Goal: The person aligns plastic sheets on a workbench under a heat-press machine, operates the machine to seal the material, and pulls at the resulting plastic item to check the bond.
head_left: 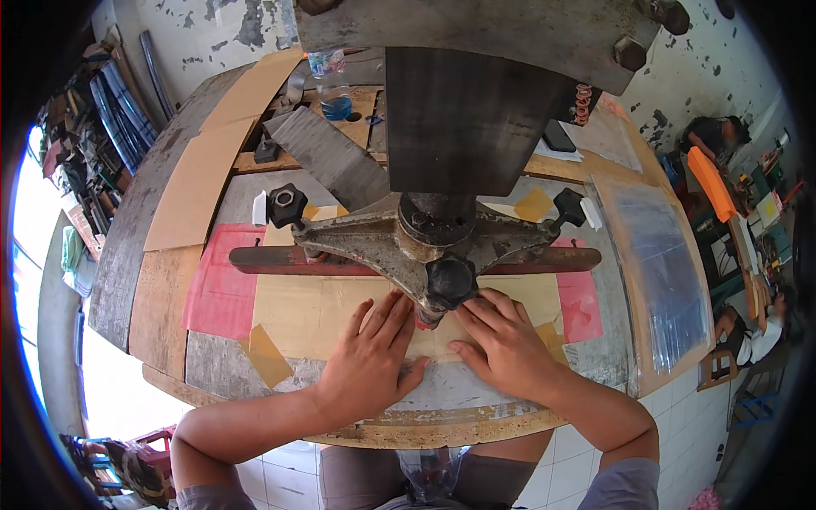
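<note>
The head view shows, at the far left, long shiny rolls (119, 115) leaning by a wall, then brown cardboard (191, 183) on the table's left side. Next comes a pink patch (217, 297) on the grey board (212, 365), with a bit of tan tape (270, 355) near it. A long red bar (263, 261) starts there and runs to the right, below a black knob (287, 204). A pale yellow sheet (289, 327) lies flat in the middle, in front of the bar, between two pink patches. A bottle with blue water (336, 102) stands farther back. The left hand (370, 348) rests palm down on the sheet, thumb apart from the fingers, not closed around anything. In the middle, a big metal clamp (365, 238) spreads its arms over the bar, with another knob (450, 282) at its front. The right hand (506, 344) rests palm down on the sheet too, its thumb apart and the hand not closed. Farther right are a third knob (569, 206) and clear plastic (659, 263). At the far right, another person (710, 136) is near something orange (712, 185).
</note>
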`<state>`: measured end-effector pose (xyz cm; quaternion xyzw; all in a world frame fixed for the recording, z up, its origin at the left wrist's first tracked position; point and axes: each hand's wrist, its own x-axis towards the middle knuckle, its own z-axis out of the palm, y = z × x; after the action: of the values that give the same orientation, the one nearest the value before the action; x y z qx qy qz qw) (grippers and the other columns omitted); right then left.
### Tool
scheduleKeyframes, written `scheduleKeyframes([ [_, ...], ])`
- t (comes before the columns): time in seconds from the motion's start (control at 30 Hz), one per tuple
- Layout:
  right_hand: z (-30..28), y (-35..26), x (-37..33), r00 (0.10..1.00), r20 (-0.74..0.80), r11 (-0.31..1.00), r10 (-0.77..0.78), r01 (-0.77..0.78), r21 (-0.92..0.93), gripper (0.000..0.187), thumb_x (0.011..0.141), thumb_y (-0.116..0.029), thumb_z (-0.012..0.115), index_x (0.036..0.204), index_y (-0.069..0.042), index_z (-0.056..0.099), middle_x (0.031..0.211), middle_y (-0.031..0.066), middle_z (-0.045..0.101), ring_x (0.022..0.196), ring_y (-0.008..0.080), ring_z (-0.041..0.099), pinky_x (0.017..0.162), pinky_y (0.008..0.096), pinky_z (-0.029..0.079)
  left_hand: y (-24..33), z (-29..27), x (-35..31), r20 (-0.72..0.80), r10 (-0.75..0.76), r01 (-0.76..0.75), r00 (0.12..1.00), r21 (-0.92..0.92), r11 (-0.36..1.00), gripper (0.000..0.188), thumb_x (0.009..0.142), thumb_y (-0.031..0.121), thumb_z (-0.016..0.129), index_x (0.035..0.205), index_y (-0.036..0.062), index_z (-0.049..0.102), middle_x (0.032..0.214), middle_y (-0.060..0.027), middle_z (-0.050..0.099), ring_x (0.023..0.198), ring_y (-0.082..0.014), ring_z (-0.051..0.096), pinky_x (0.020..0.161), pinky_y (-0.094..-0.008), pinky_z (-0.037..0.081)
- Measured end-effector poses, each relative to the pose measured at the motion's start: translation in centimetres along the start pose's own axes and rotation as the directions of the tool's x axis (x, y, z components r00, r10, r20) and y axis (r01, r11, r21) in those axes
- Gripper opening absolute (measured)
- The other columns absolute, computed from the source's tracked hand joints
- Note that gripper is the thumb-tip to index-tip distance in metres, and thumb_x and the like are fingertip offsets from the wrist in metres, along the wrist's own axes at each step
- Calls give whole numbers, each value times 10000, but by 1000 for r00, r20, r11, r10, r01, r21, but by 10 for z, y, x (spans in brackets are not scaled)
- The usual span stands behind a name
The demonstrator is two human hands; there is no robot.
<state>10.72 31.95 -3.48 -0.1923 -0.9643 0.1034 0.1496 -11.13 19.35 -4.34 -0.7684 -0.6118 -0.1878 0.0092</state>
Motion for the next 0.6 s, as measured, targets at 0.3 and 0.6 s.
scheduleKeyframes([
  [0.3,1,2,1,1000,-20,1000,-2,3,5,588,986,-309,683,1433,56,567,1543,130,541,1343,332,501,1096,444,431,-1,-1,2,7,-2,2,1000,-17,1000,559,959,379,659,1213,-118,640,1297,-299,593,1298,-450,524,1174,-551,353],
  [0.6,2,7,-1,1000,-27,999,3,-2,35,584,988,-306,680,1434,52,564,1526,129,554,1345,325,499,1102,444,425,1,3,4,14,-5,5,1000,-3,1000,562,957,383,664,1223,-112,638,1291,-290,597,1303,-442,519,1165,-555,357],
])
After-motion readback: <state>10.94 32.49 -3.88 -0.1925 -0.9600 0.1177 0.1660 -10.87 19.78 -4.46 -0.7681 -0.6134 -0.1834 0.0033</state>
